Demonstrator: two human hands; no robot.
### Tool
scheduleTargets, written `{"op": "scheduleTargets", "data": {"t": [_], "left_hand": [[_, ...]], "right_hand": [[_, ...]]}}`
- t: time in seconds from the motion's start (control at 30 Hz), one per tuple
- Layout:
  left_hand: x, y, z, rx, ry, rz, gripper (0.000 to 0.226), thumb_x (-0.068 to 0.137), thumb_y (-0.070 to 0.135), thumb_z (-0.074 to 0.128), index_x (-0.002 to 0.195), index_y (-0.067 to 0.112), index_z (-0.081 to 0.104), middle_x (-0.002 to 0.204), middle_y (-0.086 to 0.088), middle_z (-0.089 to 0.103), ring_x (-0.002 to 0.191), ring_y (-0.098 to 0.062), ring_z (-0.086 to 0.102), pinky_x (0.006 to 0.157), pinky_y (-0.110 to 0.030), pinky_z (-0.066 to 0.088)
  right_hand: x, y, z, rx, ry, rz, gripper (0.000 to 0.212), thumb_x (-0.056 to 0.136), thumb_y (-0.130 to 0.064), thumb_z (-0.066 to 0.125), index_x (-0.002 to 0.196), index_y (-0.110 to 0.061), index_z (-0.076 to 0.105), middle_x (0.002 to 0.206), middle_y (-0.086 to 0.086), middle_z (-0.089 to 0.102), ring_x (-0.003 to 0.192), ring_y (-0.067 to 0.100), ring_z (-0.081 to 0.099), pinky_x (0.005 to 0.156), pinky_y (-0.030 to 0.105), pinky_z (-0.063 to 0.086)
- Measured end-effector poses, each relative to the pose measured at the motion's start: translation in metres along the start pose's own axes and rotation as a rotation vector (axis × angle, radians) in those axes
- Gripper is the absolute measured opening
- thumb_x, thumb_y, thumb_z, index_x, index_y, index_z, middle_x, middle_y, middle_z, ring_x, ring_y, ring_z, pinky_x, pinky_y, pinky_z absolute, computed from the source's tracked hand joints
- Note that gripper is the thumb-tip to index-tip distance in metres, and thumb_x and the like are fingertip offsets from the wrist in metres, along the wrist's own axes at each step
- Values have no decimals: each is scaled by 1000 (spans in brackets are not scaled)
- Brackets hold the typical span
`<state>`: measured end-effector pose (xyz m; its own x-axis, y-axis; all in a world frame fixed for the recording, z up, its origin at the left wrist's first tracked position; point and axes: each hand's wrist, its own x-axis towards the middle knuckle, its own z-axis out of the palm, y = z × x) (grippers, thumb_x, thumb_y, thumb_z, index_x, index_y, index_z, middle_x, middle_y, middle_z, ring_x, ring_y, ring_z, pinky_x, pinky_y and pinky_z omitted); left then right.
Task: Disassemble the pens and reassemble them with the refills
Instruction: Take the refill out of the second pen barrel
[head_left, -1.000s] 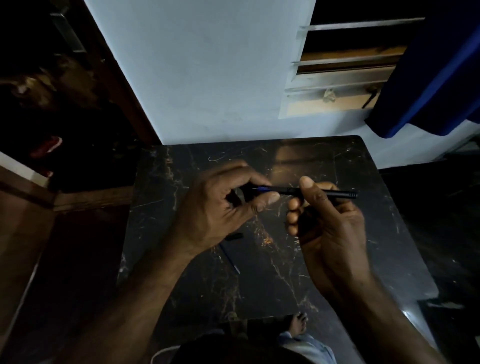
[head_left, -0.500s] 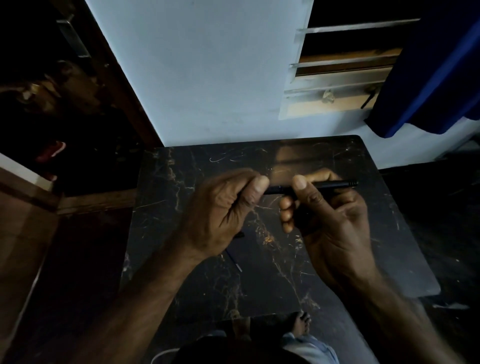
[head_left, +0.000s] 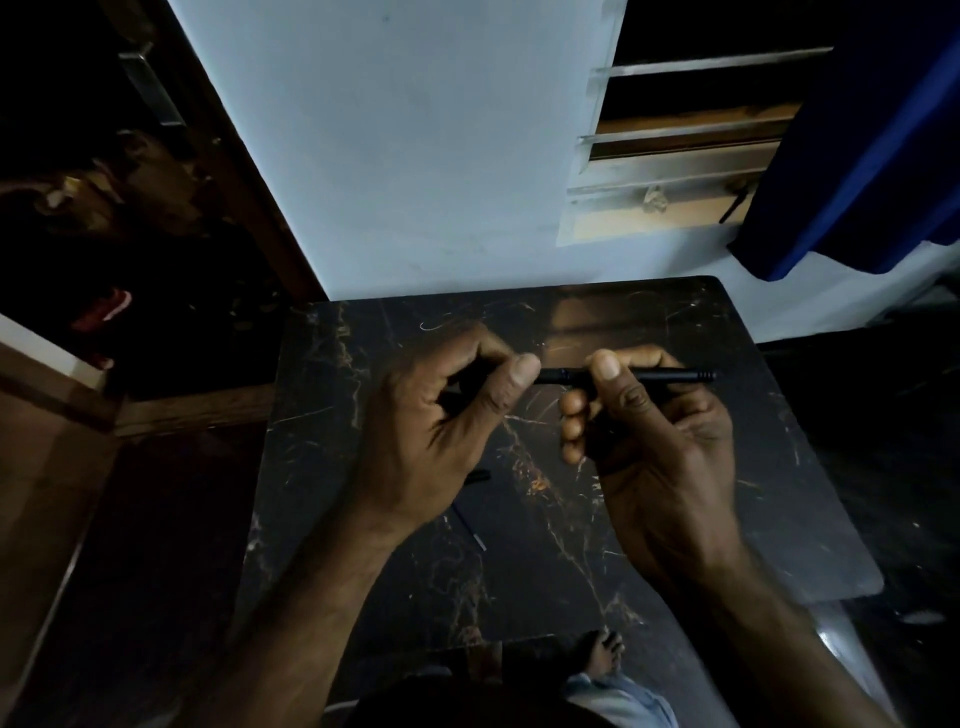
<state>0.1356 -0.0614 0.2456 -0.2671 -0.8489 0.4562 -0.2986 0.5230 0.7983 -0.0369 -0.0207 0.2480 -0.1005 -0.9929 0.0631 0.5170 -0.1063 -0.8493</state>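
While both hands hover over the middle of the dark marbled table (head_left: 769, 519), its far edge meets the pale wall (head_left: 415, 156), and bare top lies open toward the right and lower centre of the frame. A slim black pen (head_left: 660, 375) lies level between them. The right hand (head_left: 660, 457) curls round its barrel, thumb on top; the left hand (head_left: 441, 431) pinches its left end. Its ribbed tip pokes out rightward. A thin refill (head_left: 467, 525) lies below the left hand.
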Motion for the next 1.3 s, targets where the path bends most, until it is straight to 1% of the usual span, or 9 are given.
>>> {"op": "scheduleTargets", "data": {"t": [0.07,0.13,0.3,0.4,0.53,0.7,0.93,1.1,1.3], "left_hand": [[0,-3,4,-1,27,-58,42,109,24,56,71,9,63,59,-3,58,54,-18,58,51,-34,45],[0,-7,5,-107,46,-186,50,111,32,51,65,13,62,55,-6,58,48,-14,56,48,-24,42],[-1,-12,4,-220,-38,-133,18,106,28,63,93,15,64,79,7,62,69,-7,60,65,-15,45],[-1,-13,7,-115,14,-64,22,106,22,64,84,23,62,72,14,61,65,-3,60,64,-15,45],[1,-14,9,-146,67,-232,40,109,36,53,71,27,62,60,8,62,50,0,56,52,-13,40],[-2,-15,5,-287,9,-178,12,102,26,66,94,18,65,78,8,64,64,-3,60,59,-14,47],[6,-16,8,-127,174,-214,38,103,36,64,70,20,54,54,4,51,46,-5,48,48,-19,38],[6,-17,5,-305,33,-221,11,94,26,78,100,20,71,86,2,72,62,-6,66,52,-19,52],[10,-16,21,-270,196,-359,35,104,43,62,75,25,70,61,-4,69,45,-11,62,39,-22,45]], "right_hand": [[0,3,0,4,-4,1,14,94,-13,64,94,1,62,75,17,65,63,25,64,52,31,52],[0,4,0,9,-6,7,13,93,-13,65,93,0,63,75,16,66,64,25,64,52,31,53],[2,5,-4,14,8,13,14,96,-12,65,96,2,61,76,18,65,65,26,63,53,32,53],[5,5,-4,-11,15,18,16,95,-13,67,94,3,63,76,16,66,66,25,65,54,32,53],[5,11,-4,-20,12,21,15,95,-13,68,96,1,64,78,18,68,67,26,66,54,32,54],[11,13,-7,-9,18,25,18,93,-11,65,100,5,61,79,21,66,67,28,65,54,33,53],[14,16,-4,3,-7,41,19,90,-13,67,97,4,61,75,16,68,65,25,67,53,32,54],[26,9,-15,25,-21,66,14,94,-10,64,98,2,61,78,18,66,67,26,65,55,33,53],[39,5,-19,48,-66,94,20,94,-15,73,97,2,63,77,19,66,66,27,65,54,33,53]]}}
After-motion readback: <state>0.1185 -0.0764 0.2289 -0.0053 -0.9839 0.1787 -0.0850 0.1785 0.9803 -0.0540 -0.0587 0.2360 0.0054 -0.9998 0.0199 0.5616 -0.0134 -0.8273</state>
